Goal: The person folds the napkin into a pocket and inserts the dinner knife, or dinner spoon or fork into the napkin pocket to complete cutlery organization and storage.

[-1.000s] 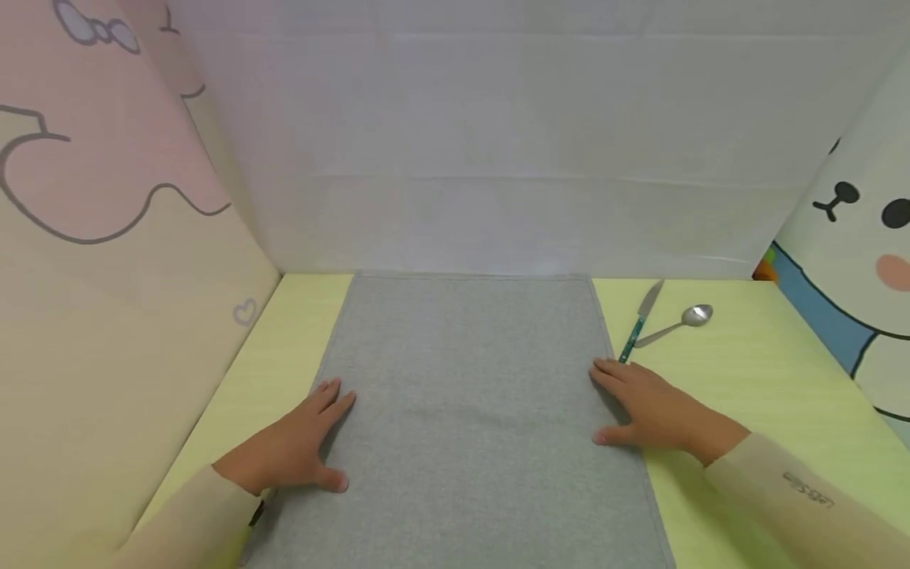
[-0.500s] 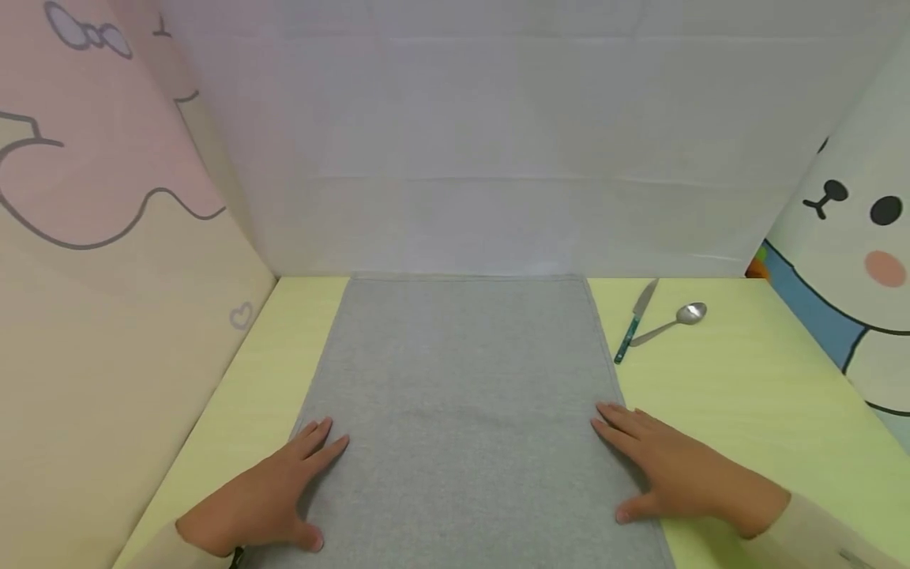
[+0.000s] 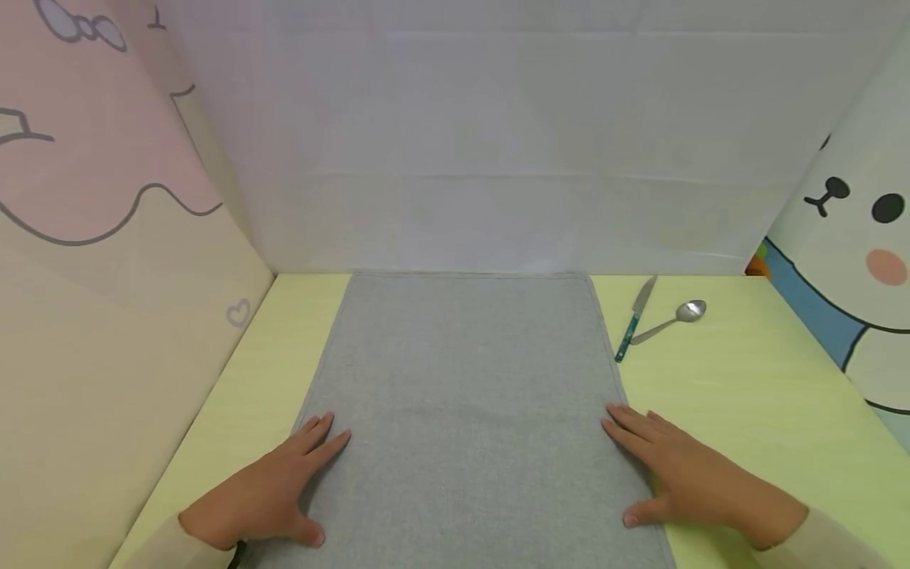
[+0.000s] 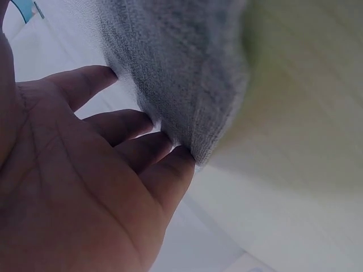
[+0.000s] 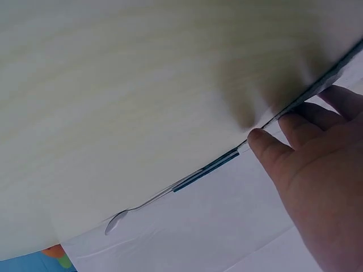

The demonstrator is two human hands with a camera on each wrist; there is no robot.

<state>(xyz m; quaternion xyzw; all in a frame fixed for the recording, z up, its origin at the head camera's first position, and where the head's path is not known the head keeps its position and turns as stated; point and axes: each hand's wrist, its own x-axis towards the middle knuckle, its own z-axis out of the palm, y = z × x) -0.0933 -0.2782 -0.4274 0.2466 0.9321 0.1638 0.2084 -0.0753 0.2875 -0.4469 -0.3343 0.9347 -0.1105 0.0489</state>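
A grey cloth (image 3: 462,356) lies spread flat over the middle of the yellow table, its far edge at the back wall. On its left edge rests my left hand (image 3: 266,490), fingers spread; the left wrist view shows those fingertips (image 4: 181,150) touching the cloth (image 4: 170,62). My right hand (image 3: 690,474) lies across the right edge, fingers spread too, thumb on the cloth. Past the right fingertips lie a knife (image 3: 636,318) with a green handle and a metal spoon (image 3: 690,310). Neither hand grips anything.
The yellow tabletop (image 3: 746,395) shows as strips on both sides of the cloth. A white sheet wall (image 3: 462,158) stands at the back. Cartoon-printed panels rise at the left (image 3: 107,316) and right (image 3: 853,276).
Both hands have slid along the cloth's edges toward me, the right one also slightly outward. The knife handle's end now shows fully. The cloth, knife and spoon have stayed put.
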